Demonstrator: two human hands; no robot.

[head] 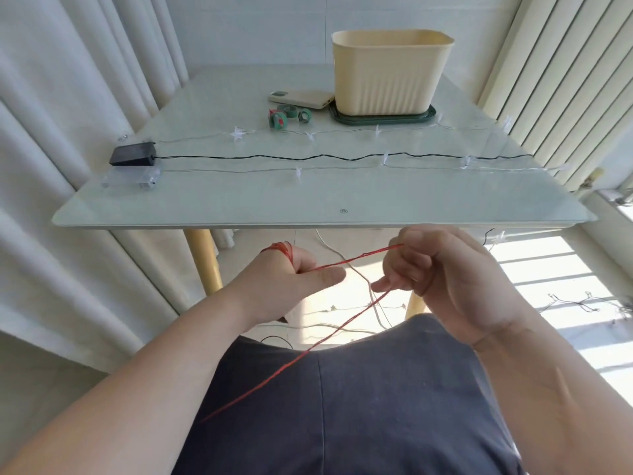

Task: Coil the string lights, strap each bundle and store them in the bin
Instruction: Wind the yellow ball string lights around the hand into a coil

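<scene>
Pinching red wire [359, 258], left hand [298, 272] and right hand [448, 272] clear table edge [308, 223].

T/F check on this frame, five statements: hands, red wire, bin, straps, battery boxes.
1. The left hand and right hand both grip the red wire. True.
2. The cream bin stands on the floor. False: it stands on a dark green tray on the table.
3. The green strap rolls lie in the bin. False: they lie on the table, left of the bin.
4. A black battery box and a clear battery box lie near the table's left edge. True.
5. A black wire runs across the table from the black battery box. True.
</scene>
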